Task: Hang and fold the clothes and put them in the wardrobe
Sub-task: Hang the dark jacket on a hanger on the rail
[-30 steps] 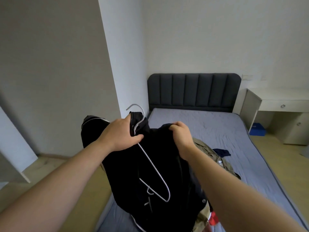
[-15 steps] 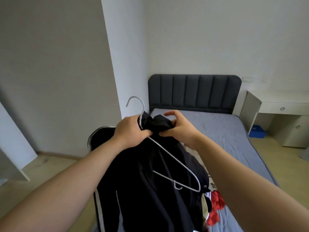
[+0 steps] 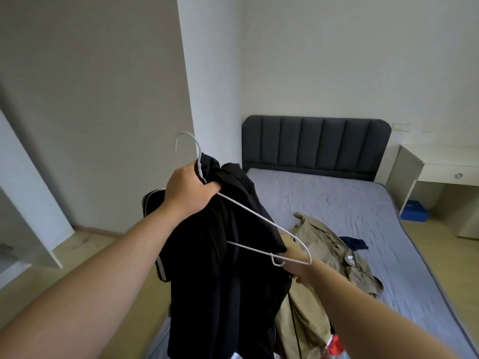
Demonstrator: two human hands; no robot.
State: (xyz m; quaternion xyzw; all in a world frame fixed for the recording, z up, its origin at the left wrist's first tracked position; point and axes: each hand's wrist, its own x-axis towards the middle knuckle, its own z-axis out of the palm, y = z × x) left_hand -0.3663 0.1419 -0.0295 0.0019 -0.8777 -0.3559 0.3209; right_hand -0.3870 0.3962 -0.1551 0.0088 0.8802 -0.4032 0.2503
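A black garment (image 3: 228, 281) with thin white piping hangs in front of me, half draped on a white wire hanger (image 3: 274, 225). My left hand (image 3: 190, 193) grips the hanger's neck together with the bunched collar, hook pointing up. My right hand (image 3: 298, 263) is low at the hanger's right end. It holds the garment's edge there, with its fingers mostly hidden behind the fabric. A khaki garment (image 3: 337, 250) lies spread on the bed (image 3: 324, 203) below.
A small navy item (image 3: 353, 242) and a red item (image 3: 337, 344) also lie on the bed. A white desk (image 3: 440, 164) with a blue box (image 3: 414, 213) under it stands right. White wardrobe panels (image 3: 31, 203) are at the left, over wooden floor.
My right hand left the collar and dropped to the hanger's lower right end. My left hand stayed on the hanger's neck and lifted it slightly. The khaki garment is now uncovered.
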